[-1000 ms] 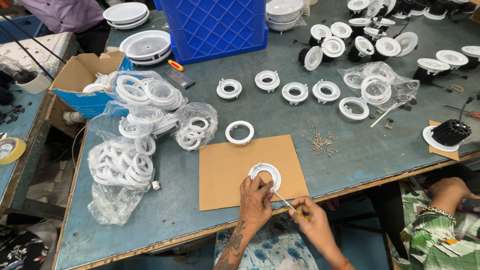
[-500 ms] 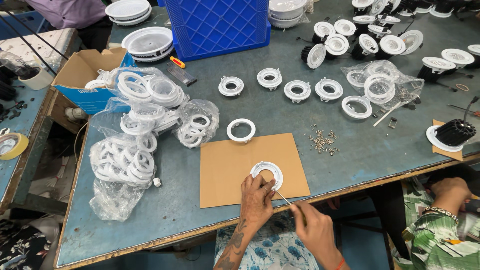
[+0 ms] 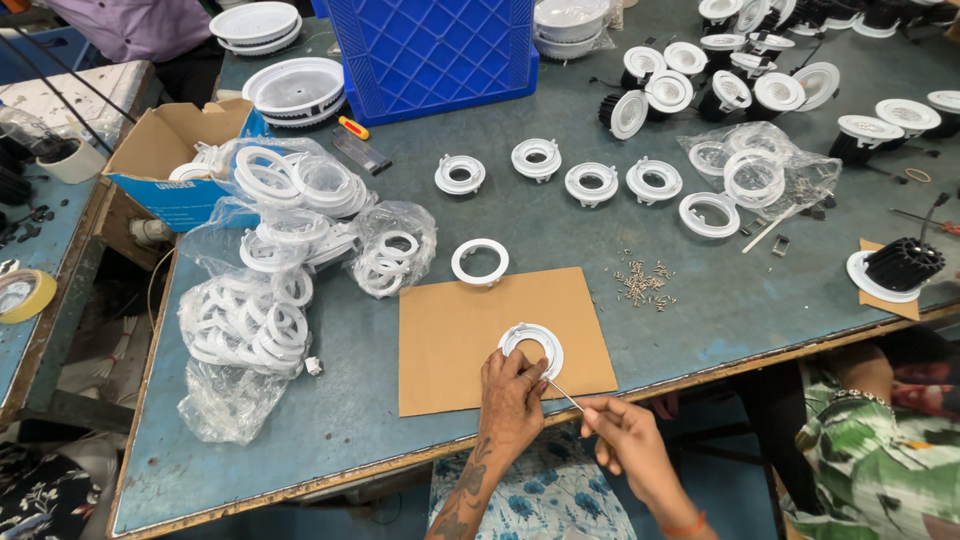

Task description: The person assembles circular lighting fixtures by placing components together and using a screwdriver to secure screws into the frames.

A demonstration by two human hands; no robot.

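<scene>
A white plastic ring point(image 3: 531, 344) lies on a brown cardboard sheet point(image 3: 460, 330) near the table's front edge. My left hand point(image 3: 511, 397) rests on the cardboard with its fingertips pressed on the ring's near rim. My right hand point(image 3: 625, 438) hovers off the table edge and pinches a thin metal tool point(image 3: 562, 393) whose tip points at the ring's lower right side. Another white ring point(image 3: 479, 262) lies just beyond the cardboard's far edge.
Clear bags of white rings point(image 3: 262, 270) pile up at the left. A row of ring parts point(image 3: 590, 180), a blue crate point(image 3: 430, 50), a heap of small screws point(image 3: 645, 284) and finished black-and-white lamps point(image 3: 700, 80) fill the back. A co-worker's patterned sleeve point(image 3: 880, 460) is at right.
My hands stay at the ring with only slight shifts; the tool tip remains at the ring's edge. The view has moved a little.
</scene>
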